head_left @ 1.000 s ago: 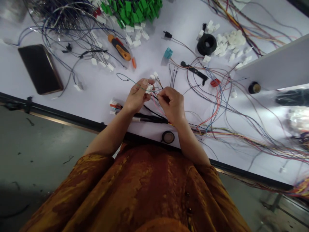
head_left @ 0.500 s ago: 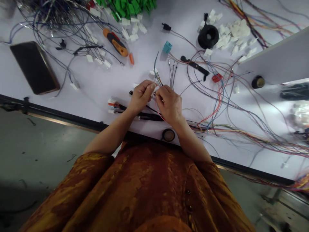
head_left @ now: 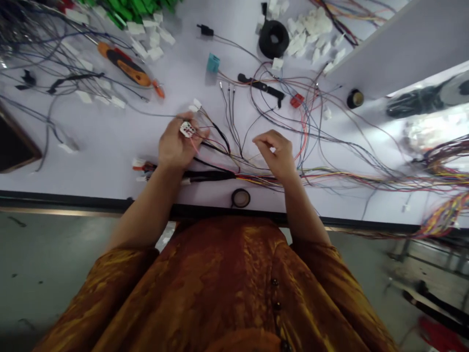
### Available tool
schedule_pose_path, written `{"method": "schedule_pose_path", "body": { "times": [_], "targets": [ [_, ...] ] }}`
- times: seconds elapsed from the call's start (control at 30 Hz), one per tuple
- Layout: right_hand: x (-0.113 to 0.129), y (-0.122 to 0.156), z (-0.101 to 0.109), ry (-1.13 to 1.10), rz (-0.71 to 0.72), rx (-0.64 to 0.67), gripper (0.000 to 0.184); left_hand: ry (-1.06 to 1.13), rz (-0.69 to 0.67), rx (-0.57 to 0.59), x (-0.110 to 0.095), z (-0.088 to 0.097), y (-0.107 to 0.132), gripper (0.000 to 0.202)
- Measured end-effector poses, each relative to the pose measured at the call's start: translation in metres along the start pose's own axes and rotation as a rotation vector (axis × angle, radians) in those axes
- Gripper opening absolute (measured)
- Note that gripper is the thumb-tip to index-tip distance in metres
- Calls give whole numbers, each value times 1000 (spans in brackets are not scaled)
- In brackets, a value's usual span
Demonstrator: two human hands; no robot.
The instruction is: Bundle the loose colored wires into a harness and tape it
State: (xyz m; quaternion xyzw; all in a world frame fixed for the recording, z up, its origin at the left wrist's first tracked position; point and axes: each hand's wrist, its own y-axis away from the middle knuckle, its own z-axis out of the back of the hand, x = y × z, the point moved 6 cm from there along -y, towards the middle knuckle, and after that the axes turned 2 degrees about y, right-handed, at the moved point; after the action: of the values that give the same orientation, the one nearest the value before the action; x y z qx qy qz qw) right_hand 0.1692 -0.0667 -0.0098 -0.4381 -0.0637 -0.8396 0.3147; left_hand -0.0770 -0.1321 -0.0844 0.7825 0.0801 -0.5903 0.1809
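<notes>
Left hand [head_left: 176, 144]: closed around white connector [head_left: 187, 129].
Right hand [head_left: 274, 154]: loosely curled, holding nothing visible, at left hand's 3 o'clock.
Wires [head_left: 208, 176]: black-sleeved bundle at left hand's 6 o'clock.

Mottled rust-and-gold garment [head_left: 220, 278], white connector [head_left: 187, 129], orange-and-black screwdriver handle [head_left: 124, 71], teal connector [head_left: 213, 63], red connector [head_left: 297, 100], green connector cluster [head_left: 128, 7], black wire bundle [head_left: 208, 176], multicoloured loose wires [head_left: 348, 178]

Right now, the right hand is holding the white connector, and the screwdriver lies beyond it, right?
No: the head view shows the left hand holding the white connector. The right hand is apart from it. The screwdriver does lie beyond it, as you said.
</notes>
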Motion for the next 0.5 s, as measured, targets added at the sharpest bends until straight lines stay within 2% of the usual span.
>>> {"method": "schedule_pose_path", "body": {
  "times": [0.1, 0.23, 0.37, 0.5],
  "targets": [
    [-18, 27, 24, 65, -28, 92, 16, 302, 86, -126, 5, 8, 3, 16],
    [-13, 54, 34, 172, -27, 179, 16, 415, 145, -175, 8, 9, 4, 6],
    [5, 66, 13, 242, 64, 321, 22, 412, 118, -147, 9, 12, 1, 5],
    [6, 63, -11, 267, 56, 405, 29, 375, 133, -146, 11, 14, -2, 6]
  ]
}}
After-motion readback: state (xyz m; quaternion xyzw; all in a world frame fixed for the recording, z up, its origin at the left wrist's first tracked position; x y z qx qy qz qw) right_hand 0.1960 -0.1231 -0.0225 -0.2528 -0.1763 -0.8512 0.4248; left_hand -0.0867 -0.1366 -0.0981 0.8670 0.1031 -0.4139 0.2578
